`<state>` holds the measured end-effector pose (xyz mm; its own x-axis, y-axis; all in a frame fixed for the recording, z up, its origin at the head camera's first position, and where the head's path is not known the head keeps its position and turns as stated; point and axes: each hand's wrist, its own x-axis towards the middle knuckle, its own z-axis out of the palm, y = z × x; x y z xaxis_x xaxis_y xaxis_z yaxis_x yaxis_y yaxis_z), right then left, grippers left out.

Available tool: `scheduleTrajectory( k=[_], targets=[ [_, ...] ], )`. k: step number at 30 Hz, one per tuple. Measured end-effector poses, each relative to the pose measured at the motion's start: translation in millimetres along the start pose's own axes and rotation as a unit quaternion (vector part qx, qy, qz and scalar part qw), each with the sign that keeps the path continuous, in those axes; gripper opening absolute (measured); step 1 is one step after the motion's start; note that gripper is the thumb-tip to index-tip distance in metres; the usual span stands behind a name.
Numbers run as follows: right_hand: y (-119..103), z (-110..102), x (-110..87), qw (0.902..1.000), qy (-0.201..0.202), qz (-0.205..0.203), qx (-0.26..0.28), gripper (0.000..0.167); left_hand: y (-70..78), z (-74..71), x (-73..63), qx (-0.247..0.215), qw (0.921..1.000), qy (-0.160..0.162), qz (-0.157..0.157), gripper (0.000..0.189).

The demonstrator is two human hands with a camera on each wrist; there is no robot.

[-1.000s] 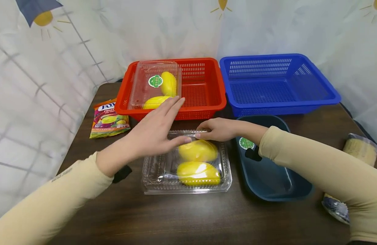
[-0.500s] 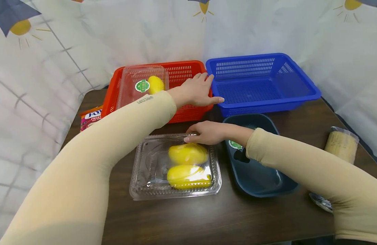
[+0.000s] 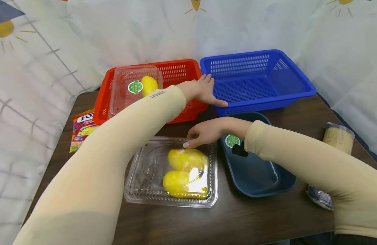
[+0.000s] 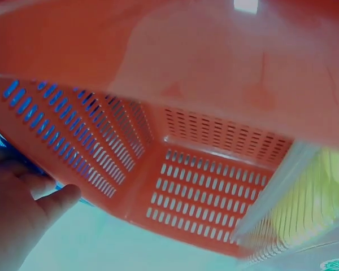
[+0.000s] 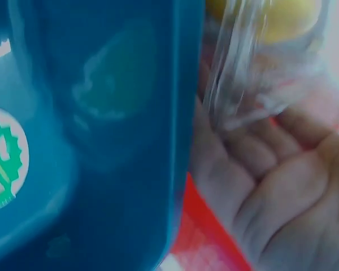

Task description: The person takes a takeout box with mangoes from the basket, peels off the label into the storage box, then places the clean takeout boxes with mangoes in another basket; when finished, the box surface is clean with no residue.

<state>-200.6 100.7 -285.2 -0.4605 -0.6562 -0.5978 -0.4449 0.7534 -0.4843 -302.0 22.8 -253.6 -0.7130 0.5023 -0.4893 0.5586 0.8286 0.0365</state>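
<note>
My right hand (image 3: 205, 132) grips the far right corner of a clear plastic clamshell container (image 3: 151, 170), thumb on top; its fingers (image 5: 254, 152) curl at the container's edge in the right wrist view. Two yellow mangoes (image 3: 176, 182) show through the lid. My left hand (image 3: 206, 90) is spread, fingers fairly straight, at the right end of the red basket (image 3: 102, 98), beside the blue basket (image 3: 268, 98). Whether it touches either rim I cannot tell. Inside the red basket leans a second clear container (image 3: 121, 85) with a yellow mango (image 3: 149, 85) and a green-white label.
A dark teal bin (image 3: 256, 183) with a green label (image 3: 232, 141) stands right of the near container, under my right forearm. At left lies a snack packet (image 3: 84, 127), partly behind my left sleeve. A packaged beige item (image 3: 338, 137) lies at the right table edge.
My left hand has moved from above the near container to the gap between the baskets. My right hand stays at the container's corner. The camera view has shifted.
</note>
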Motion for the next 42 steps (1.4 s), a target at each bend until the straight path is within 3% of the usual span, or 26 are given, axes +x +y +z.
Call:
scheduleTrajectory(
  k=[6, 10, 14, 22, 33, 38, 42],
  targets=[
    [7.4, -9.8, 13.6, 0.9964, -0.074, 0.008, 0.042, 0.079, 6.1, -2.7, 3.2, 0.001, 1.0, -0.006, 0.007, 0.119],
    [11.2, -7.6, 22.2, 0.9923, -0.094, -0.012, 0.081, 0.074, 9.2, -1.9, 4.9, 0.005, 0.9999, -0.005, 0.01, 0.12],
    [10.9, -5.1, 24.0, 0.9896, -0.092, -0.042, 0.103, 0.06, 10.6, -0.3, 6.0, 0.009, 0.9999, 0.001, 0.006, 0.119],
    [1.4, 1.5, 14.2, 0.9905, -0.054, -0.056, 0.113, 0.036, 10.3, -0.1, 3.4, 0.009, 1.0, 0.002, 0.002, 0.119],
    [-9.8, 18.3, 6.6, 0.984, -0.016, -0.016, 0.177, 0.052, 4.7, 1.1, -0.9, -0.005, 1.0, 0.0, 0.001, 0.119],
    [-11.8, 23.2, 3.9, 0.971, -0.032, -0.011, 0.237, 0.068, 2.5, 1.2, -2.7, -0.012, 0.9999, 0.001, 0.001, 0.119],
    [-12.6, 25.0, 0.0, 0.9588, -0.059, -0.019, 0.277, 0.066, 1.2, 1.3, -4.2, -0.013, 0.9999, 0.004, 0.001, 0.119]
  ],
)
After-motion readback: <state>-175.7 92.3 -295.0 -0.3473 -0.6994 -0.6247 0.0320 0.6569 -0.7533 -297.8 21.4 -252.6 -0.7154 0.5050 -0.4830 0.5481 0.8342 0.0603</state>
